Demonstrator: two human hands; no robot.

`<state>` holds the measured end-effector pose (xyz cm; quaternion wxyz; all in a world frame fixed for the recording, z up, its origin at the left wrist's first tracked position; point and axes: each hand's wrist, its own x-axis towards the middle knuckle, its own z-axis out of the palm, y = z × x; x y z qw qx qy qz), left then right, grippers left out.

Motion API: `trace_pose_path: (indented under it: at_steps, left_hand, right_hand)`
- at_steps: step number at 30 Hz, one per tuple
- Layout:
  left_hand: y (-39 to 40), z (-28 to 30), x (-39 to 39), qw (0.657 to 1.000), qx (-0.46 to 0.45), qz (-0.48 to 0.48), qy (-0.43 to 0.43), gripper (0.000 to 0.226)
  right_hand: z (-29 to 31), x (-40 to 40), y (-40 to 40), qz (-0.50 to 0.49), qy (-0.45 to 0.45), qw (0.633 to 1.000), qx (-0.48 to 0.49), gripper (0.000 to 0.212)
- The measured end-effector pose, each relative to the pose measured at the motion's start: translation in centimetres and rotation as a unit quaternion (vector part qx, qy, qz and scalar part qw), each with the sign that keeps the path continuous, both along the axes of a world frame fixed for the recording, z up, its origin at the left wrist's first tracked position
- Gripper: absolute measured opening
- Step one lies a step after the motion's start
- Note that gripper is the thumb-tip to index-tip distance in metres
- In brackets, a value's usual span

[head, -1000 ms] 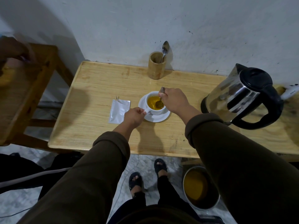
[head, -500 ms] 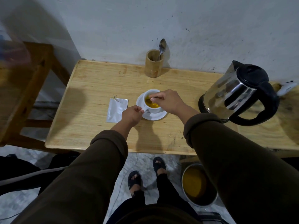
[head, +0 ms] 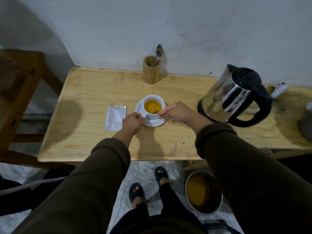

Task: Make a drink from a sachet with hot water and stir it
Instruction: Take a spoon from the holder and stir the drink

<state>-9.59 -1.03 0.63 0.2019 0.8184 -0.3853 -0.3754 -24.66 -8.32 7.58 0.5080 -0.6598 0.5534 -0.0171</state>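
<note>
The cup (head: 153, 107) handle is pinched by the left hand (head: 132, 121); a spoon (head: 156, 112) in the drink is pinched by the right hand (head: 177, 112).

One cup (head: 153, 105), one saucer (head: 152, 121), one sachet (head: 115, 118) and one kettle (head: 235, 97) sit on the tabletop (head: 94, 92). Two spoons: one in the cup (head: 155, 112), one in a wooden holder (head: 150, 70).

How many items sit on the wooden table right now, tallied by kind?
Steel spoons: 2, one standing in the holder, one in the cup, pinched by the right hand
White ceramic cup: 1
White saucer: 1
Silver foil sachet: 1
Bamboo holder: 1
Steel kettle with black handle: 1
Total: 7, leaving out unclear things at the right edge.
</note>
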Motion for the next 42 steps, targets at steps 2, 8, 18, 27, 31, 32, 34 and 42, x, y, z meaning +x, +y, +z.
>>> trace_pose_path:
  at_steps: [2, 8, 18, 27, 31, 32, 34, 42]
  left_hand:
    - [0.0, -0.1, -0.1, 1.000, -0.003, -0.002, -0.007, 0.038]
    - [0.1, -0.3, -0.4, 1.000, -0.003, 0.004, -0.017, 0.039]
    - [0.5, -0.8, -1.1, 0.999, -0.034, 0.039, -0.018, 0.037]
    - [0.7, -1.4, -2.4, 0.994, -0.056, 0.090, -0.026, 0.037]
    - [0.7, -1.9, -3.0, 0.991, -0.064, 0.115, -0.029, 0.038]
    - [0.7, -2.0, -3.2, 0.990, -0.067, 0.123, -0.026, 0.038]
    - [0.8, -2.1, -3.5, 0.988, -0.076, 0.136, -0.016, 0.037]
    - [0.8, -2.5, -3.8, 0.984, -0.098, 0.148, -0.027, 0.035]
  right_hand:
    - [-0.1, -0.4, 0.3, -0.027, 0.000, 1.000, 0.015, 0.016]
    - [-2.1, -1.7, 1.4, -0.066, -0.001, 0.998, -0.015, 0.022]
    - [-5.0, -2.4, 3.4, -0.194, -0.042, 0.980, 0.016, 0.031]
    - [-7.1, -4.3, 3.3, -0.282, -0.113, 0.949, 0.085, 0.021]
    - [-8.4, -6.0, 2.0, -0.339, -0.078, 0.933, 0.090, 0.025]
    - [-8.7, -6.3, 1.5, -0.352, -0.060, 0.930, 0.083, 0.026]
    - [-9.1, -7.0, 0.5, -0.359, -0.036, 0.930, 0.076, 0.029]
    - [-10.2, -7.7, -1.5, -0.268, -0.038, 0.954, 0.130, 0.029]
